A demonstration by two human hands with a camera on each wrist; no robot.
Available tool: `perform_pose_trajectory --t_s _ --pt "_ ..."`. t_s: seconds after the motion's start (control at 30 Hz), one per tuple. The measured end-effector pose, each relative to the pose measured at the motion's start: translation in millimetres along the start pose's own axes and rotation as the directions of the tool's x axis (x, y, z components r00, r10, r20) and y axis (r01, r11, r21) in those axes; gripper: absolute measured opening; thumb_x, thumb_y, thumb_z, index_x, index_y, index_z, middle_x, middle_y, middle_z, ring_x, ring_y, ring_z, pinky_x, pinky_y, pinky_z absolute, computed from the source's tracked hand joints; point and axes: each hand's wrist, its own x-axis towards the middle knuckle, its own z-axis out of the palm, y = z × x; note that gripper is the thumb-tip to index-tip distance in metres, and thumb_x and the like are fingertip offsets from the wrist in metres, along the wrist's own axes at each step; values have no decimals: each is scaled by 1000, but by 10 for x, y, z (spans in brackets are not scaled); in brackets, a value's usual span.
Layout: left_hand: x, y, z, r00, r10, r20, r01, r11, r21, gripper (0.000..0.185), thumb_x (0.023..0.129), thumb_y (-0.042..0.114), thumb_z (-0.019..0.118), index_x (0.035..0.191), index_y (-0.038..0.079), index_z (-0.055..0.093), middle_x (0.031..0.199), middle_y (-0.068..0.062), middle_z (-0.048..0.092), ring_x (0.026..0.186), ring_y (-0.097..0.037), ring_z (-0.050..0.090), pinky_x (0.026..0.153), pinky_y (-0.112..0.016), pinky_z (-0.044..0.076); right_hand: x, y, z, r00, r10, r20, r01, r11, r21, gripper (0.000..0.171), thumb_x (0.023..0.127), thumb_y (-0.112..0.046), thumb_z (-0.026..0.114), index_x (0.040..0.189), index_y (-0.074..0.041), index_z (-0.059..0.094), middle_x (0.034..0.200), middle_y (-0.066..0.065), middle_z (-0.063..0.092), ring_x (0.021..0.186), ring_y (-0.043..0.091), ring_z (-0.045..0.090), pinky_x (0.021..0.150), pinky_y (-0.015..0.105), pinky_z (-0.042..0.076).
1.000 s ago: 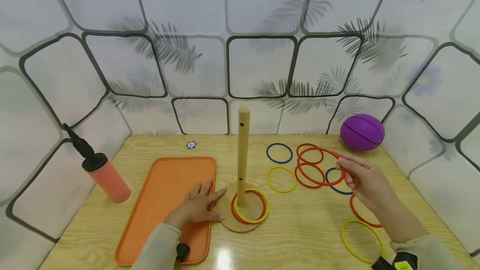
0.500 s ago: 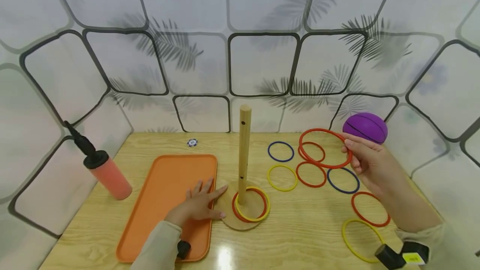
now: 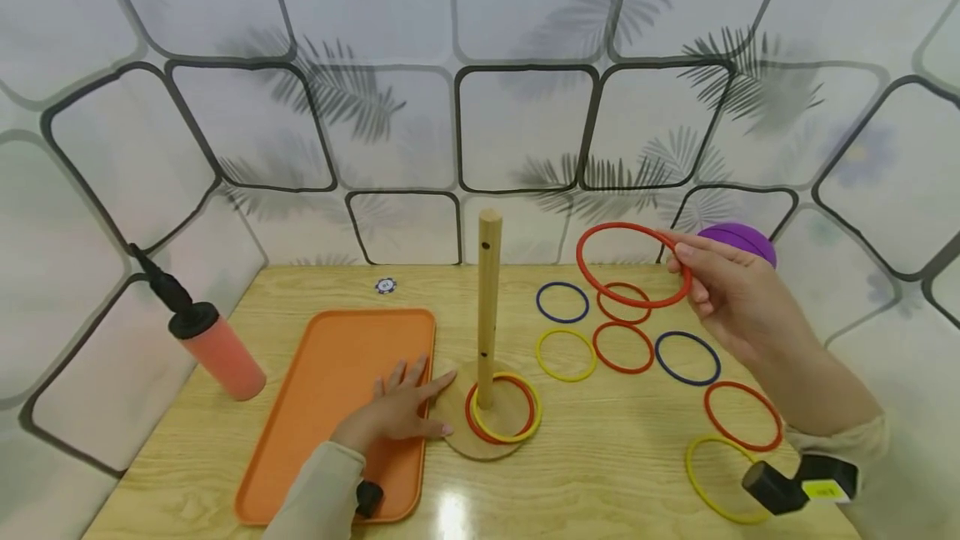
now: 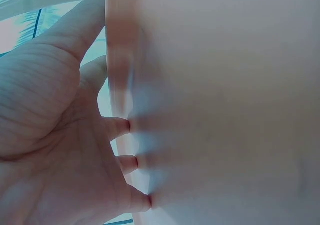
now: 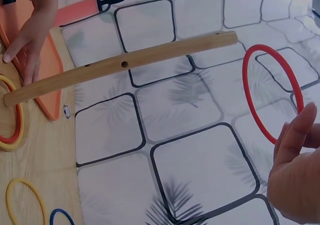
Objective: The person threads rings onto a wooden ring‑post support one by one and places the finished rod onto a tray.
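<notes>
Between thumb and fingers my right hand pinches a red ring, held up in the air to the right of the wooden post. In the right wrist view the ring is tilted and apart from the post's top. My left hand lies with fingers spread; its thumb and index finger touch the edge of the round wooden base, and its other fingers rest on the orange tray. Around the foot of the post lie a yellow ring and a red ring.
Loose rings lie on the right of the table: a blue ring, a yellow ring and several others. A purple ball sits behind my right hand. At the left stands a pink hand pump; a poker chip lies at the back.
My right hand has lifted the red ring from just above the loose rings, up and slightly left. My left hand stays in place.
</notes>
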Motion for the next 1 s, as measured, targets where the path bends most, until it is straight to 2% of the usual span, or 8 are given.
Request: perform_pose_trajectory --t_s 0.23,0.5,0.8,1.0 --pt "3 -4 2 1000 -4 0 4 1000 -8 78 82 49 69 148 32 32 157 -19 1 140 -47 -6 103 -69 -4 124 -103 195 999 -1 38 2 1000 -9 29 99 2 43 116 3 65 81 10 68 52 8 55 46 16 45" --pt "0 2 9 1000 -9 -1 9 1000 -7 78 82 49 69 148 32 33 157 -18 2 140 -46 -6 103 -69 -4 239 -197 393 1000 9 -1 -9 998 -67 24 96 0 52 113 2 68 79 9 68 51 9 52 44 16 42" --pt "-16 14 6 1000 -13 5 13 1000 -9 78 82 50 69 149 33 32 158 -17 1 140 -46 -6 103 -69 -4 369 -207 601 999 34 0 -33 992 -123 22 93 -5 59 112 -1 69 77 7 66 50 7 51 44 15 42" --pt "-12 5 11 1000 -14 2 14 1000 -12 78 82 50 69 149 33 32 158 -17 1 141 -45 -6 103 -69 -4 455 -155 746 999 49 13 -47 993 -108 19 92 -3 60 107 0 71 75 8 66 48 8 52 45 16 44"
